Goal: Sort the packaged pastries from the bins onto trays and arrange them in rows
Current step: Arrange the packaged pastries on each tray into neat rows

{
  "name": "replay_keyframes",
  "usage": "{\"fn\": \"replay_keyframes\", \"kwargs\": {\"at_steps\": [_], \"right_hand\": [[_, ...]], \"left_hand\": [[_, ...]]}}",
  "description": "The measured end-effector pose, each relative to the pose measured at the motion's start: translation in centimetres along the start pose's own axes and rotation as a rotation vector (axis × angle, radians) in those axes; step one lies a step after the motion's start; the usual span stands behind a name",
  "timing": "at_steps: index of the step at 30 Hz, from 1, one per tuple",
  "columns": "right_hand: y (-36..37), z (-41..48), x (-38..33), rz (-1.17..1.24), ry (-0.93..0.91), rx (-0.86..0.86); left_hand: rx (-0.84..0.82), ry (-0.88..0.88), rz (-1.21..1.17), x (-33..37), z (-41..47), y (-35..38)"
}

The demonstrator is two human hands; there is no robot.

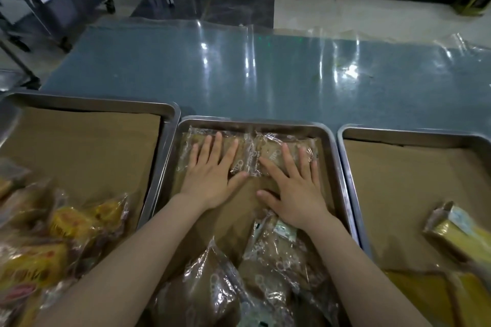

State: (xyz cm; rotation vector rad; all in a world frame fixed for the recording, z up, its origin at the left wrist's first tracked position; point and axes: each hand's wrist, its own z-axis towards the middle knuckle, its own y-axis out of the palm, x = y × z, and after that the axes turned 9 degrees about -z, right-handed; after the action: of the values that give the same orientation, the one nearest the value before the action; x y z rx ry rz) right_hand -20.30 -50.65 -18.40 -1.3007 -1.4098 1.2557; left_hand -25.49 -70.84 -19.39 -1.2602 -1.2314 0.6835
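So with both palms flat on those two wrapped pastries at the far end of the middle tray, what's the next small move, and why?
Probably lift the right hand and take another clear-wrapped pastry from the loose pile at the near end of the middle tray. The left hand and right hand each press one packet flat side by side, and brown paper lies bare before them.

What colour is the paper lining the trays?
Brown, like kraft paper; clearest in the head view, on the left tray.

Three metal trays sit on the surface: one (170,114) at nine o'clock, one (329,138) at centre, one (345,135) at three o'clock. Two clear-wrapped pastries (195,141) lie in a row (far end, centre tray). Two hands (212,170).
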Motion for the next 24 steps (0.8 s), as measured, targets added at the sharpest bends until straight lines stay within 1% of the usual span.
{"fn": "replay_keyframes", "kwargs": {"at_steps": [2, 3, 5, 7, 8, 10, 12, 13, 15, 17, 19, 21, 23, 24], "right_hand": [[-1.3, -0.1, -0.1, 0.04, 0.005, -0.049], [-2.0, -0.3, -0.2, 0.075, 0.014, -0.042], [-3.3, -1.4, -0.5, 0.126, 0.012, 0.05], [-4.2, -3.2, -1.0, 0.2, -0.024, 0.145], [-4.4, -4.4, -1.2, 0.273, -0.028, 0.157], [-4.0, -6.8, -1.6, 0.408, 0.006, 0.093], [-2.7, -9.4, -2.3, 0.436, 0.039, -0.028], [-2.0, -10.6, -2.7, 0.413, 0.047, -0.06], [-1.0, -12.4, -3.5, 0.373, 0.063, -0.052], [-0.6, -13.5, -4.2, 0.338, 0.052, -0.046], [-0.6, -14.5, -4.5, 0.302, 0.026, -0.057], [-0.9, -15.6, -4.6, 0.276, 0.01, -0.089], [-1.0, -16.8, -4.6, 0.301, 0.01, -0.132], [-1.1, -17.4, -4.5, 0.357, 0.016, -0.148]], "left_hand": [[-0.055, 0.007, -0.036, 0.3, -0.2, -0.8], [-0.066, 0.026, -0.07, 0.5, -0.7, -1.1], [-0.062, 0.07, -0.171, 0.8, -2.7, -1.7], [-0.057, 0.074, -0.38, 1.0, -5.8, -1.9], [-0.058, 0.058, -0.507, 1.0, -7.7, -2.1], [-0.085, -0.016, -0.706, 1.0, -11.5, -2.5], [-0.135, -0.108, -0.818, 1.2, -15.1, -2.7], [-0.161, -0.134, -0.817, 1.5, -16.6, -2.7], [-0.207, -0.156, -0.692, 2.1, -19.2, -1.7], [-0.181, -0.132, -0.514, 2.7, -20.9, -0.6], [-0.143, -0.105, -0.446, 2.9, -22.0, 0.0], [-0.171, -0.116, -0.497, 2.9, -22.8, 0.0], [-0.242, -0.145, -0.648, 2.6, -23.7, -0.2], [-0.266, -0.155, -0.724, 2.5, -24.0, -0.4]]}}
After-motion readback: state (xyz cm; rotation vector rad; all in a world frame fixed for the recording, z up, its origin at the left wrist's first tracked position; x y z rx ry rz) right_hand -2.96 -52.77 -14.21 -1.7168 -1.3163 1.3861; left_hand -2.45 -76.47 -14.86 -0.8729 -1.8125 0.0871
